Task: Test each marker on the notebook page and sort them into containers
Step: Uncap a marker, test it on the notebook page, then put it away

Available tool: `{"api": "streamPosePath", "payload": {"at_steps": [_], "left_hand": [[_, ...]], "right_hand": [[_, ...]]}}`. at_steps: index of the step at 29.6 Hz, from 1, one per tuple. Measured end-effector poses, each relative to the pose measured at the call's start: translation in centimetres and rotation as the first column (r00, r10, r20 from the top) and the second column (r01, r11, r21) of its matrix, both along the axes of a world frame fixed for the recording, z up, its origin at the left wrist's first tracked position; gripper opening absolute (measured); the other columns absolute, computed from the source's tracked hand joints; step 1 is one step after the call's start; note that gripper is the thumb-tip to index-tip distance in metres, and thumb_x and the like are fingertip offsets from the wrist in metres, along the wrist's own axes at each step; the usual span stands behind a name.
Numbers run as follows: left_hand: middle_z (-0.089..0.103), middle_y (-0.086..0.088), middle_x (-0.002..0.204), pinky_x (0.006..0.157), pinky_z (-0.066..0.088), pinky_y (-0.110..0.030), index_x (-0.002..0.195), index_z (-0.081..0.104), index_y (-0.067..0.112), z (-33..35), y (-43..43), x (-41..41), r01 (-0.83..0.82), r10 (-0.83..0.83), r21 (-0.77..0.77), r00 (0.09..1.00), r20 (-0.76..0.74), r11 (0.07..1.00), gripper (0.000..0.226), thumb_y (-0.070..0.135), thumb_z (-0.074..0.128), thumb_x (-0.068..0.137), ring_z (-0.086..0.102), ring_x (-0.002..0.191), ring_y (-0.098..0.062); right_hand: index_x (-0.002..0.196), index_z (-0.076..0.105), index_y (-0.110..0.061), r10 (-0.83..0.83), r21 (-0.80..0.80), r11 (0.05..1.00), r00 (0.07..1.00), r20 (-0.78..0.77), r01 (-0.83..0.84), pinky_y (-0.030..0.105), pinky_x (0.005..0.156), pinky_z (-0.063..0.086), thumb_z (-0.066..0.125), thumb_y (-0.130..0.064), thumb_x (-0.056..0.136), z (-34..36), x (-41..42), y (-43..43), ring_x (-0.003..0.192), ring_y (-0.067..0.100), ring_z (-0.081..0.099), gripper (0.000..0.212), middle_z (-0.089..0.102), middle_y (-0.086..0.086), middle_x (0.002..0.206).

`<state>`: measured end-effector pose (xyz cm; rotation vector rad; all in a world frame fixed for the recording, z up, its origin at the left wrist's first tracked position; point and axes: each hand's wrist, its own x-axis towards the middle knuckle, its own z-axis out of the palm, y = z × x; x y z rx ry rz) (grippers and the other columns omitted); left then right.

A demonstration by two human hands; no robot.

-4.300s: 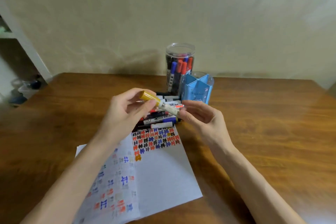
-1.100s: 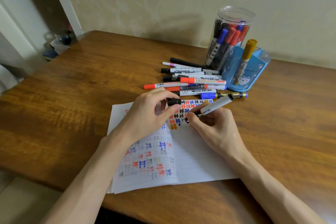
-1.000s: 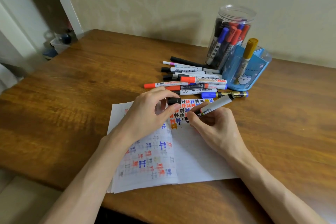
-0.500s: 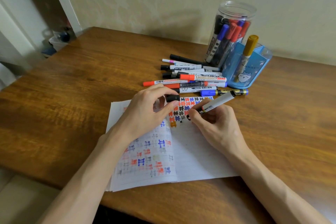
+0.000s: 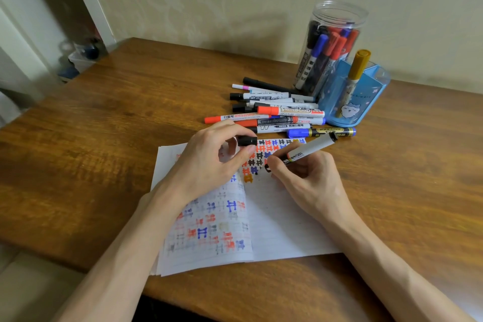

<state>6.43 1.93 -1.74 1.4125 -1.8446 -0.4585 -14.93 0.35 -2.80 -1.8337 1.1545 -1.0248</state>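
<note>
Over the notebook page (image 5: 274,217), marker (image 5: 305,150) slants tip lower-left (cap (image 5: 247,140) off).

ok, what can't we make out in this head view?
Head view:
- Tip of the marker: covered by right hand; contact with notebook page unclear.
- Bottom of clear jar: behind blue holder.
- Print on pile of markers: mostly too small.
- Far-left shelf items: blurred.

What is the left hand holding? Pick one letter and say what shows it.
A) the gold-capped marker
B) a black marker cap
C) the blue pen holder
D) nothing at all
B: the left hand pinches a black cap between thumb and fingers over the notebook page, while the right hand grips the uncapped marker, tip down at the page.
</note>
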Motion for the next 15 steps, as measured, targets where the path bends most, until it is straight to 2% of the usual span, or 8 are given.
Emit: {"api": "streamPosePath", "payload": {"at_steps": [5,9,12,15], "left_hand": [[0.061,0.019,0.116,0.07,0.05,-0.009,0.121,0.069,0.027,-0.11,-0.07,0.05,0.007,-0.007,-0.008,1.0,0.008,1.0,0.024,0.031,0.068,0.097,0.061,0.107,0.0],[0.059,0.025,0.115,0.075,0.056,-0.016,0.121,0.069,0.03,-0.28,-0.05,0.15,0.014,-0.014,-0.004,1.0,0.001,1.0,0.023,0.032,0.068,0.098,0.06,0.113,0.001],[0.063,0.021,0.118,0.076,0.058,-0.021,0.122,0.069,0.029,-0.24,-0.02,0.11,0.02,-0.02,0.005,1.0,-0.017,1.0,0.023,0.03,0.068,0.098,0.06,0.115,0.0],[0.063,0.019,0.118,0.073,0.054,-0.013,0.124,0.07,0.027,-0.23,0.02,0.08,0.022,-0.022,0.003,1.0,0.005,1.0,0.026,0.028,0.068,0.098,0.06,0.108,0.006]], "right_hand": [[0.086,0.075,-0.018,0.042,-0.014,0.999,0.997,-0.057,-0.043,0.029,0.056,0.057,0.074,-0.025,0.095,-0.05,0.15,0.01,0.063,0.013,0.069,0.011,0.072,-0.008,0.072],[0.085,0.075,-0.018,-0.007,0.019,1.0,1.0,0.015,0.006,0.024,0.06,0.055,0.074,-0.023,0.097,-0.28,-0.07,-0.08,0.066,0.011,0.071,0.013,0.074,-0.01,0.073],[0.085,0.074,-0.021,-0.013,-0.009,1.0,0.999,-0.031,0.013,0.032,0.058,0.056,0.074,-0.027,0.096,-0.35,-0.07,-0.1,0.063,0.012,0.068,0.013,0.072,-0.01,0.071],[0.081,0.072,-0.021,0.012,-0.002,1.0,0.998,-0.055,-0.012,0.025,0.053,0.048,0.073,-0.024,0.095,-0.29,-0.02,-0.06,0.057,0.008,0.061,0.014,0.069,-0.013,0.066]]}}
